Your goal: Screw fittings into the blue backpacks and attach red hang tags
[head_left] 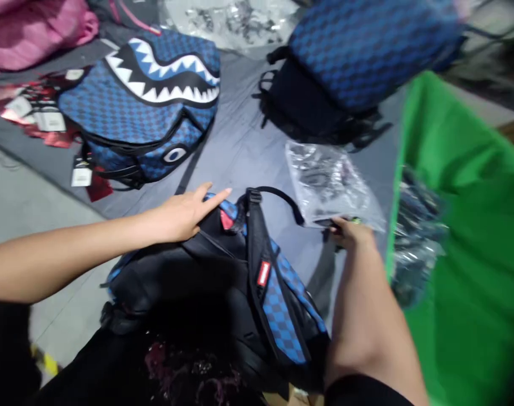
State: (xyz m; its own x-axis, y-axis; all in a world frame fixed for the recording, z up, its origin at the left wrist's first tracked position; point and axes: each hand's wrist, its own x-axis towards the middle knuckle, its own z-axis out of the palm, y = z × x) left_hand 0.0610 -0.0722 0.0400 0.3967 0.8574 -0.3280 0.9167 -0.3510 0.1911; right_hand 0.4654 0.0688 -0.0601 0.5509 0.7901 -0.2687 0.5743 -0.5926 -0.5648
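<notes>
A black backpack (215, 270) with blue checkered panels lies in front of me, its back and shoulder straps upward. On its top edge, near a red label, rests my left hand (189, 211), fingers stretched out and apart. My right hand (350, 230) is closed at the right of the backpack, around the dark end of what looks like a blurred strap (324, 270). Just beyond those fingers is a clear plastic bag (324, 177) with dark contents. The shoulder strap (278, 293) nearest that hand carries a small red patch.
A blue checkered backpack (151, 113) with a shark-mouth print lies at the upper left, beside red tags (41, 113). Another checkered backpack (367, 51) stands at the upper right. Green fabric (472, 225) covers the right side, and a pink bag (37, 31) sits in the far left corner.
</notes>
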